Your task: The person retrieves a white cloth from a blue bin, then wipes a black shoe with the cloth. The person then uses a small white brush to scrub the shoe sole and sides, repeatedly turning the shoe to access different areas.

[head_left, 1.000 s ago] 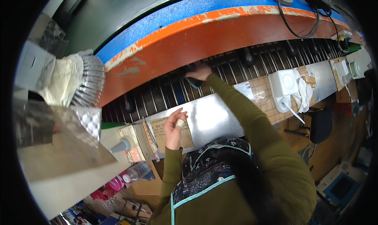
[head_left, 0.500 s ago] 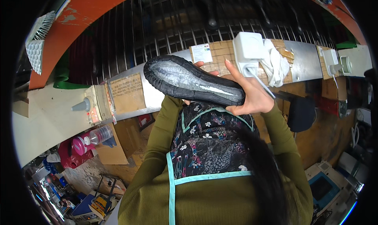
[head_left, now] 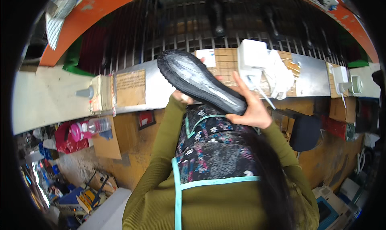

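Observation:
A black shoe upper [head_left: 197,78], its underside turned up toward me with a grey-white streaked middle, is held over the bench edge, tilted from upper left to lower right. My right hand [head_left: 254,109] grips its narrower lower-right end, thumb on the near side and fingers on the far side. My left hand [head_left: 183,97] supports it from beneath near the broad end; most of that hand is hidden, with fingertips showing past the far edge. Just beyond my right hand stands a white square container [head_left: 252,55], with a crumpled white cloth [head_left: 280,75] beside it.
Cardboard [head_left: 226,61] covers part of the metal bench [head_left: 152,83]. Behind it runs a rack of metal rods [head_left: 179,33] carrying several dark shoes. Another cardboard piece [head_left: 130,87] lies to the left. A black seat [head_left: 305,131] stands below the bench at right.
The shoe upper has tipped steeper, its broad end shifting slightly right and up, and my right hand has dropped a little. More of my left hand shows. The whole view has also shifted.

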Demonstrator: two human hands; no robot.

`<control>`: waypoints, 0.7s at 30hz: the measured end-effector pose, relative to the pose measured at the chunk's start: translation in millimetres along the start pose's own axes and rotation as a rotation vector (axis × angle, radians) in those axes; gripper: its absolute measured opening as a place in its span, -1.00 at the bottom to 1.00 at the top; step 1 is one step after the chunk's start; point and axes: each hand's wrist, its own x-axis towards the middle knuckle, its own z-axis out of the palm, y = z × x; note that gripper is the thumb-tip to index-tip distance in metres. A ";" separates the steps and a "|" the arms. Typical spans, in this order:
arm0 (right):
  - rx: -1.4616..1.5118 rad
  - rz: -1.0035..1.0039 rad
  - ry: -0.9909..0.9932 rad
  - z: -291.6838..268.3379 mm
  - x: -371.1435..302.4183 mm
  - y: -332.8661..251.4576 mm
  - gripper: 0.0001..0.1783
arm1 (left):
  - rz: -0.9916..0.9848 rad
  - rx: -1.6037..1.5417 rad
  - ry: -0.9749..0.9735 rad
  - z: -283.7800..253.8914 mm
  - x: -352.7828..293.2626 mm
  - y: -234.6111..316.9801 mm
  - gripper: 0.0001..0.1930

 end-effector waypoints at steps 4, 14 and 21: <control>-0.020 0.070 0.113 16.7 9.2 5.5 0.12 | 0.052 -0.151 0.212 -22.3 1.4 -10.7 0.27; -1.036 0.526 0.602 -10.8 -55.7 127.5 -0.65 | -0.095 -0.338 0.248 -47.9 33.5 -6.4 0.22; -1.067 0.675 0.638 3.2 -57.0 151.5 -0.77 | -0.075 0.061 0.472 -43.7 35.4 -16.7 0.02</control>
